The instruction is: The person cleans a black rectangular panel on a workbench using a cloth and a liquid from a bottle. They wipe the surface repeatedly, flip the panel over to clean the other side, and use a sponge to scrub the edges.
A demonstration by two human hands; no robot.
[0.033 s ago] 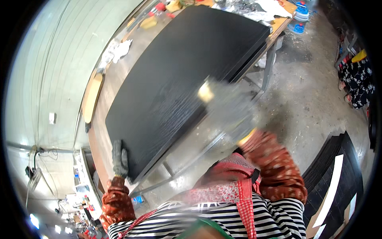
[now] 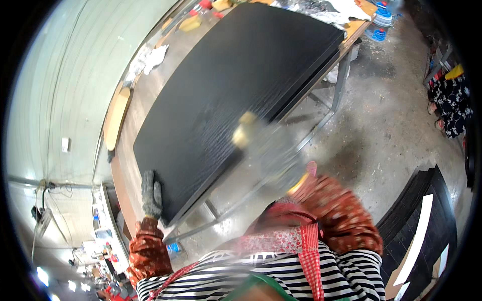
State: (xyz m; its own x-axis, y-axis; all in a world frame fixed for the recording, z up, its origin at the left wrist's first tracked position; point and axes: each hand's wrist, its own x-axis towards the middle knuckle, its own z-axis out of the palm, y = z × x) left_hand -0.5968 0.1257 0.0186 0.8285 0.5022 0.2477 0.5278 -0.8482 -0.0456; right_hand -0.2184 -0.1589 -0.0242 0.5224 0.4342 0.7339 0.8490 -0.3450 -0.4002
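A large black panel (image 2: 236, 65) with a wood-grain face and one bowed long side lies across a workbench (image 2: 131, 131). My left hand (image 2: 151, 196), in a grey knit glove, rests with its fingers stretched out on the panel's near left end. My right hand (image 2: 277, 153), also in a grey glove, is smeared by motion at the panel's near long edge. At its front is a pale yellow pad (image 2: 243, 131), blurred, over the panel's surface. The individual right fingers cannot be made out. Streaky, shinier marks show on the black face around the pad.
Crumpled white cloth (image 2: 155, 57) and a curved wooden piece (image 2: 118, 118) lie along the bench's far side. Blue-capped water jugs (image 2: 381, 22) stand at the back right. More black panels (image 2: 416, 226) lean at the lower right. Another person's patterned clothing (image 2: 449, 105) shows at the right.
My right hand and the yellow pad have shifted left and toward me along the panel. The left hand stays on the panel's end, nearly unmoved.
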